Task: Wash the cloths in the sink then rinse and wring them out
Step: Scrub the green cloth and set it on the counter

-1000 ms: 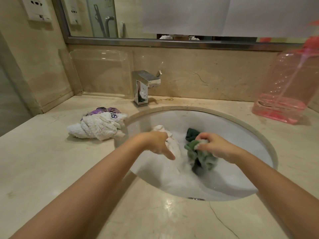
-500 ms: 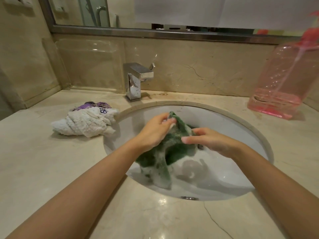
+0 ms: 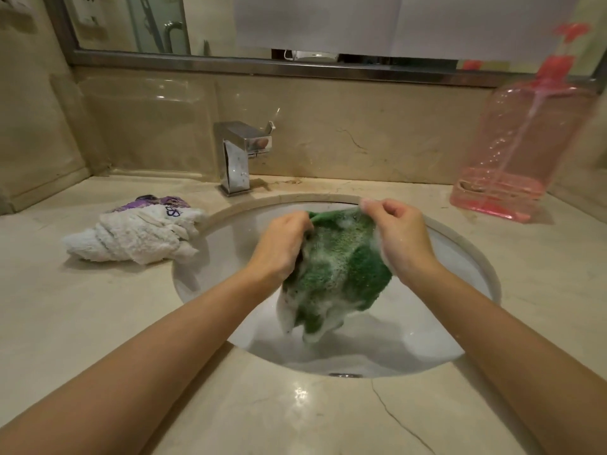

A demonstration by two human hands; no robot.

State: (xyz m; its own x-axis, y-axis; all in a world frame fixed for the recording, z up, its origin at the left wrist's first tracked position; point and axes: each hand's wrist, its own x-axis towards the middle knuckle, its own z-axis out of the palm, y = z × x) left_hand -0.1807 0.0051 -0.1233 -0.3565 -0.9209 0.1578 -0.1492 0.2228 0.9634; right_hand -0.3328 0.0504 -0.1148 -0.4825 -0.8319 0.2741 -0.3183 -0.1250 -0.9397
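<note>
Washing: the soapy stage looks to be in hand, with the green cloth [image 3: 341, 264] lifted above the sink [image 3: 466, 247] and thick with suds.
Left hand [image 3: 282, 244]: fingers curled into the cloth's left edge, gripping a bunch of it.
Right hand [image 3: 397, 234]: thumb and fingers pinch the cloth's top right corner, holding it spread.
Cloth position: hanging between both hands over the basin, its foamy lower end dangling just above the sudsy water.
Other cloths: a white towel [image 3: 138, 236] lies twisted on the counter [image 3: 82, 323] left of the sink, with a purple cloth [image 3: 154, 202] just behind it, touching.
Tap [image 3: 241, 156]: no water seen running.
Next move, as I judge it: rub the two held parts together, or else open the tap to rinse the foam before wringing.
Bottle: a pink soap bottle [image 3: 525, 152] stands well to the right.
</note>
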